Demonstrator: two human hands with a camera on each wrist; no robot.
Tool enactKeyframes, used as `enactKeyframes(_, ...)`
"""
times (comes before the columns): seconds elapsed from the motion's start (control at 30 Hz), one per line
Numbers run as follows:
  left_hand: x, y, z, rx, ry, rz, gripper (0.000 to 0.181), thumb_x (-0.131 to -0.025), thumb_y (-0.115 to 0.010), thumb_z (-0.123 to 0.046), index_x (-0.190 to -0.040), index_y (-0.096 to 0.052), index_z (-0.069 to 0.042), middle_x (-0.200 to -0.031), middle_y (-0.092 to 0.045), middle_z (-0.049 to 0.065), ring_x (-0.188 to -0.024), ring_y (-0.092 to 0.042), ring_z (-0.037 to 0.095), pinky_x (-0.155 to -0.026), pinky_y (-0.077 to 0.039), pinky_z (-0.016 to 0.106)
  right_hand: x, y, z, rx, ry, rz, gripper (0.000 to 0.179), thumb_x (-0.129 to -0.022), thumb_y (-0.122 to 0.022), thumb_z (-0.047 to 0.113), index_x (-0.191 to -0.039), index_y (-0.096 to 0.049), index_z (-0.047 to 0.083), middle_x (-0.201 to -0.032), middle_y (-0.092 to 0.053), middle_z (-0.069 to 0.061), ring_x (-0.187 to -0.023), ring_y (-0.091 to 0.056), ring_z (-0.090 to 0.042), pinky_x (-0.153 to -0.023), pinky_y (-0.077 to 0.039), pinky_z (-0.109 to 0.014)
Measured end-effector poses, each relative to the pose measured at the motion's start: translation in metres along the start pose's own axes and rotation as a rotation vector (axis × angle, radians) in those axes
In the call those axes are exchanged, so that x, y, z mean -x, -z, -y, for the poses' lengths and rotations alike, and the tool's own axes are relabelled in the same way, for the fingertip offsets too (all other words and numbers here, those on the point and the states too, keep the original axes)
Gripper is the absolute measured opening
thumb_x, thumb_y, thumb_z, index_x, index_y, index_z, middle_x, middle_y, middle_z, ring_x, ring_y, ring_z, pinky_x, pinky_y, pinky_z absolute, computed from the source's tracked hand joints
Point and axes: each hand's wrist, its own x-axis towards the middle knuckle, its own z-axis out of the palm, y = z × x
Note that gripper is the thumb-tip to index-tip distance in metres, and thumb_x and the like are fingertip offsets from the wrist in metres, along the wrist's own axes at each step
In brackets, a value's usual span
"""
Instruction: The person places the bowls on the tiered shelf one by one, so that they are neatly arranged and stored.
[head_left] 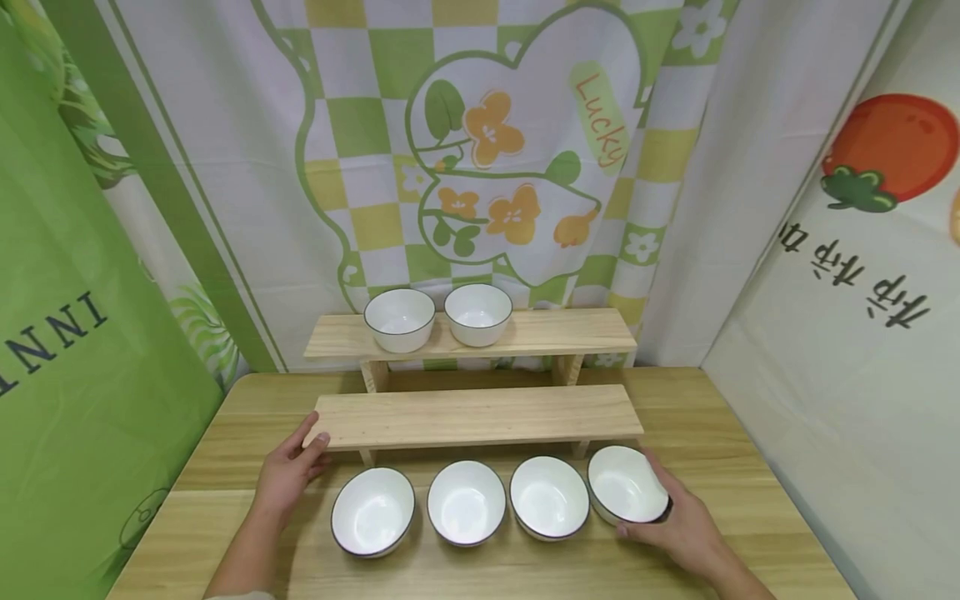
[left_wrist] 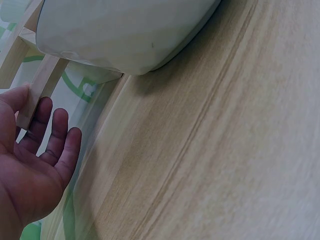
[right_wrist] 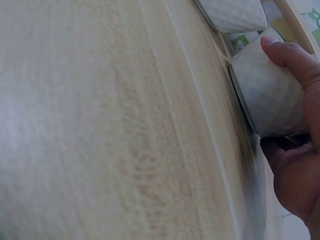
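Observation:
At the lower board's left end, my left hand (head_left: 287, 475) pinches the wooden shelf (head_left: 480, 417) between thumb and fingers. The left wrist view shows the board's end (left_wrist: 42, 82) in that grip, the other fingers loosely bent. On the right, my right hand (head_left: 688, 527) holds a white bowl (head_left: 628, 483) with a dark rim, thumb at its front and fingers round its far side. The right wrist view shows the bowl's faceted outer wall (right_wrist: 270, 87) under the thumb; some fingers are hidden. This bowl is the rightmost of the front row, beside another white bowl (head_left: 550, 497).
Two more bowls, one in the middle (head_left: 467, 502) and one at left (head_left: 373, 511), stand on the wooden table (head_left: 750, 508) before the shelf. On the upper board (head_left: 570, 331) sit a left bowl (head_left: 400, 320) and a right bowl (head_left: 478, 314). Printed curtains (head_left: 525, 150) surround the table.

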Motion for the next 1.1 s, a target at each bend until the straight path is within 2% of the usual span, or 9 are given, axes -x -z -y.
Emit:
enactKeyframes(0.33,-0.001,0.0,0.002,0.02,-0.006,-0.003,0.073,-0.098,-0.07,-0.047,-0.161,-0.039,-0.028,-0.152,-0.049,0.021,-0.099,-0.069,0.014,-0.094,-0.057,0.029,-0.001,0.009,0.006,-0.002,-0.022,0.005,0.133,-0.061,-0.101,0.042,-0.166,-0.025,0.012,-0.155,-0.04,-0.035,-0.142,-0.036,-0.055,-0.111,-0.03,-0.071)
enactKeyframes(0.57,-0.003,0.001,0.003,0.021,-0.01,0.001,0.073,-0.098,-0.07,-0.047,-0.161,-0.039,-0.027,-0.152,-0.05,0.021,-0.098,-0.069,0.015,-0.093,-0.058,0.029,-0.002,0.018,0.012,0.029,-0.009,-0.011,0.129,-0.063,-0.101,0.041,-0.166,-0.026,0.015,-0.152,-0.042,-0.036,-0.139,-0.039,-0.055,-0.109,-0.033,-0.072)
enactKeyframes(0.83,-0.003,0.002,0.0,0.008,-0.021,0.014,0.074,-0.098,-0.07,-0.046,-0.162,-0.039,-0.025,-0.155,-0.047,0.02,-0.102,-0.07,0.019,-0.093,-0.058,0.029,-0.009,0.026,0.023,-0.029,-0.021,-0.003,0.127,-0.066,-0.1,0.038,-0.167,-0.024,0.022,-0.164,-0.03,-0.027,-0.145,-0.03,-0.057,-0.109,-0.028,-0.076)
enactKeyframes(1.1,-0.001,0.002,0.004,-0.001,-0.035,0.017,0.074,-0.099,-0.07,-0.045,-0.162,-0.038,-0.023,-0.157,-0.044,0.021,-0.104,-0.069,0.022,-0.094,-0.057,0.03,-0.016,0.03,0.03,-0.031,0.012,-0.038,0.124,-0.066,-0.1,0.038,-0.165,-0.029,0.018,-0.159,-0.038,-0.029,-0.141,-0.039,-0.051,-0.108,-0.032,-0.074)
